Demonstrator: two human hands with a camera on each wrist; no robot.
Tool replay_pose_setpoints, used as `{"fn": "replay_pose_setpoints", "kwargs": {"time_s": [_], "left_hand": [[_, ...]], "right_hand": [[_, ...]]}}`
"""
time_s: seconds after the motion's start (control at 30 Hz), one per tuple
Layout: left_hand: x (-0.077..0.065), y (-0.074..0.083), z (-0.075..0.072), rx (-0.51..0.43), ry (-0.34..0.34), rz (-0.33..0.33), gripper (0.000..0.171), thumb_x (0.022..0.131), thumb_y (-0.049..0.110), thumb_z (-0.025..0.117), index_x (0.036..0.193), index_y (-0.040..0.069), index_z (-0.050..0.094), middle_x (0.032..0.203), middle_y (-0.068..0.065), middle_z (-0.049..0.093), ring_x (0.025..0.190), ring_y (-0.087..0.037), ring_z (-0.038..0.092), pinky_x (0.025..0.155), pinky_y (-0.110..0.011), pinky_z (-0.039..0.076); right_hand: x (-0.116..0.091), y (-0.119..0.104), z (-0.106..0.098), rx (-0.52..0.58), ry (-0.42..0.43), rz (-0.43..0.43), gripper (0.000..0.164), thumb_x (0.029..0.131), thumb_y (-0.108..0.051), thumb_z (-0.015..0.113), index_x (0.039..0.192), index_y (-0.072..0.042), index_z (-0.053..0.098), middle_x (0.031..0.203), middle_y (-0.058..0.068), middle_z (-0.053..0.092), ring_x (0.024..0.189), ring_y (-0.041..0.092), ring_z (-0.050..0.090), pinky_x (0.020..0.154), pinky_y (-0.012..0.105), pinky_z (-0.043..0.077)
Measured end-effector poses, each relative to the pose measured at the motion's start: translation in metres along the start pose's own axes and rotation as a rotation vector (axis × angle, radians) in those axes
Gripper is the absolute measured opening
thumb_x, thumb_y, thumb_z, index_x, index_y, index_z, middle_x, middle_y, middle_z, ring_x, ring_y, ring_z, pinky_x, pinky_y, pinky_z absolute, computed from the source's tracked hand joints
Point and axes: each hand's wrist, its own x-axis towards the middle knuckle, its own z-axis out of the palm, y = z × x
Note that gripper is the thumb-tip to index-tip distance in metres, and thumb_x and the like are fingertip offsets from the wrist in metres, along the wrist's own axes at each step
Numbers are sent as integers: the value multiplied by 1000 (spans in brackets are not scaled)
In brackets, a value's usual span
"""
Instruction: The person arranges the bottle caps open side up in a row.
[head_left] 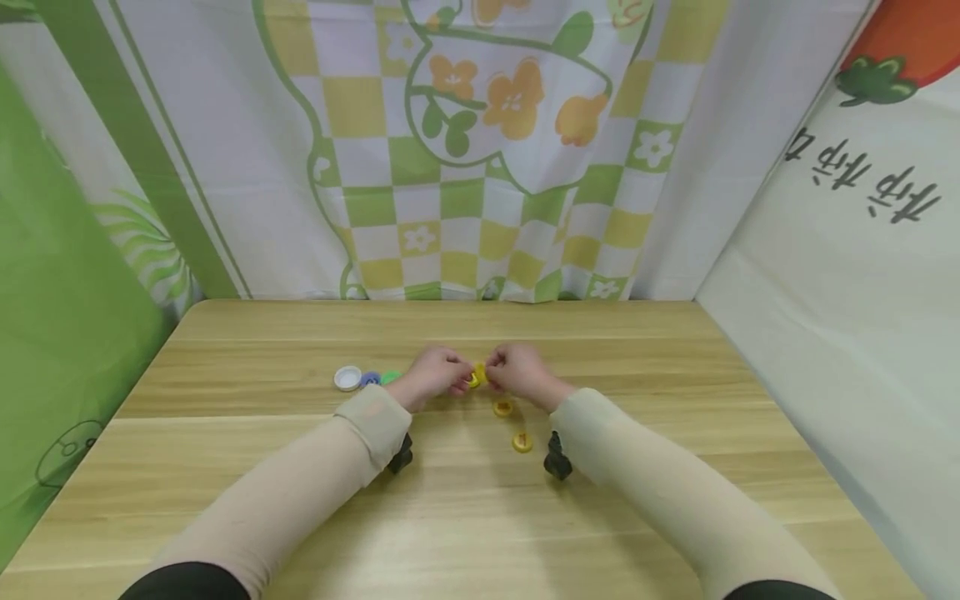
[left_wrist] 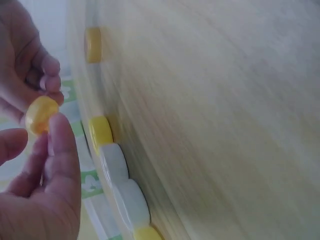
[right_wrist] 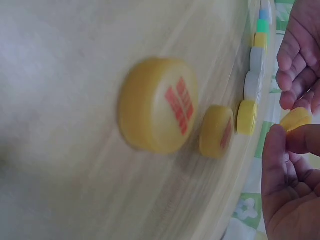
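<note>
Both hands meet over the table at a yellow bottle cap (left_wrist: 42, 115). My left hand (head_left: 441, 371) has thumb and fingers at its near side in the left wrist view. From the other side, my right hand (head_left: 522, 371) pinches the cap with thumb and forefinger at its edge. Just below the hands, another yellow cap (right_wrist: 247, 117) stands on the table at the end of a curved row. Two amber-yellow caps lie nearer me, one (head_left: 503, 407) behind the other (head_left: 522, 442), with red print on top. The left hand hides the row's middle in the head view.
The row continues left with two white caps, one (left_wrist: 131, 204) beside the other (left_wrist: 115, 164), then yellow (right_wrist: 260, 40), green (head_left: 390, 377), blue (head_left: 371, 379) and a larger white cap (head_left: 347, 378). A patterned curtain (head_left: 480, 208) hangs behind the wooden table (head_left: 450, 533).
</note>
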Motion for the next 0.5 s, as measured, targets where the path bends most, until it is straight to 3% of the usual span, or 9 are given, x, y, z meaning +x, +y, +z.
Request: {"fn": "replay_pose_setpoints", "kwargs": {"time_s": [0.2,0.37,0.5], "left_hand": [[8,2,7,57,67,0,15,102,6,62,110,-5,68,102,-15,68,78,-16,65,78,-34,62],[16,4,8,68,84,-18,15,101,3,62,111,-6,70,97,-13,70,72,-15,65,68,-27,60],[20,4,9,66,74,-27,19,103,4,59,115,-7,69,92,-13,70,68,-13,61,54,-16,47]], "right_hand": [[7,-1,1,-170,25,-13,9,95,-5,60,91,-3,69,73,2,66,65,12,55,57,21,44],[10,5,1,-10,5,29,14,97,-3,58,101,3,70,78,6,68,69,13,59,62,22,51],[12,9,-2,123,-5,90,15,101,-2,58,108,6,69,88,11,70,76,16,65,69,26,57]]}}
